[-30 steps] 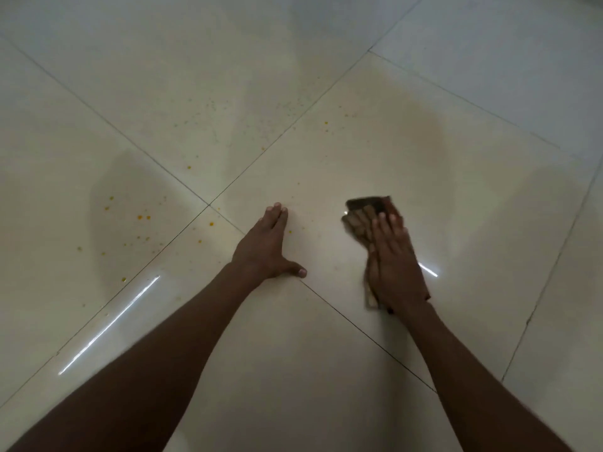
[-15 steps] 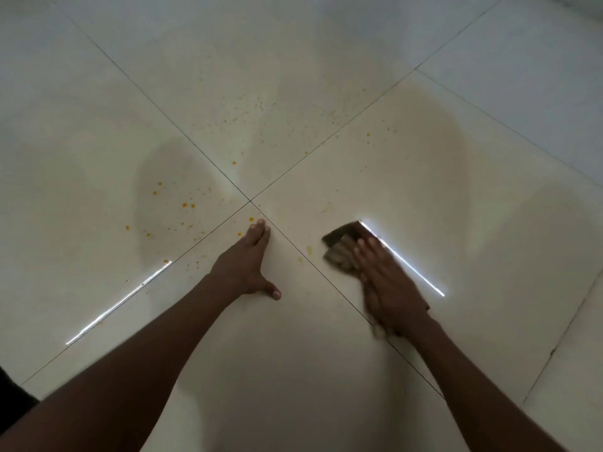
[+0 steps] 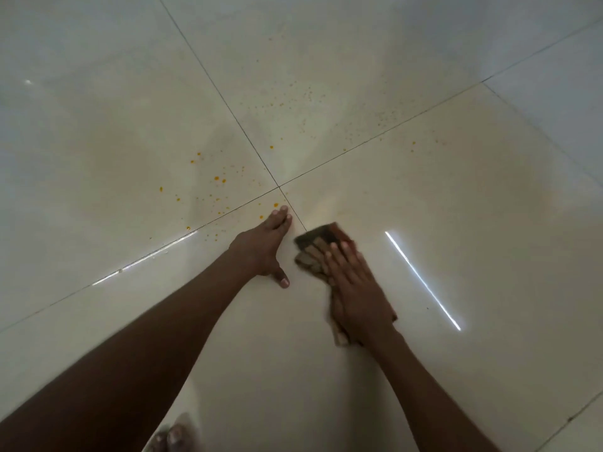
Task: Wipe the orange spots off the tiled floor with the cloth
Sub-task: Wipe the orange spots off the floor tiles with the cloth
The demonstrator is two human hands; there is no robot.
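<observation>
1. The right hand (image 3: 355, 288) lies flat, fingers straight, pressing the cloth (image 3: 315, 252) onto the tiled floor (image 3: 456, 197) just right of the grout crossing.
2. The left hand (image 3: 264, 247) is open, palm braced on the floor, holding nothing.
3. The tile around the cloth looks clean.
4. Orange spots (image 3: 217, 179) remain left of the crossing, and finer specks (image 3: 293, 102) farther off, so much wiping seems left.

Floor (image 3: 473, 197): large glossy cream tiles, thin dark grout lines (image 3: 228, 106) meeting at a four-way junction (image 3: 279, 186) near frame centre. Two bright linear light reflections (image 3: 422, 280) on the glaze. Far right tiles look cooler, greyish. Overall lighting dim.
</observation>
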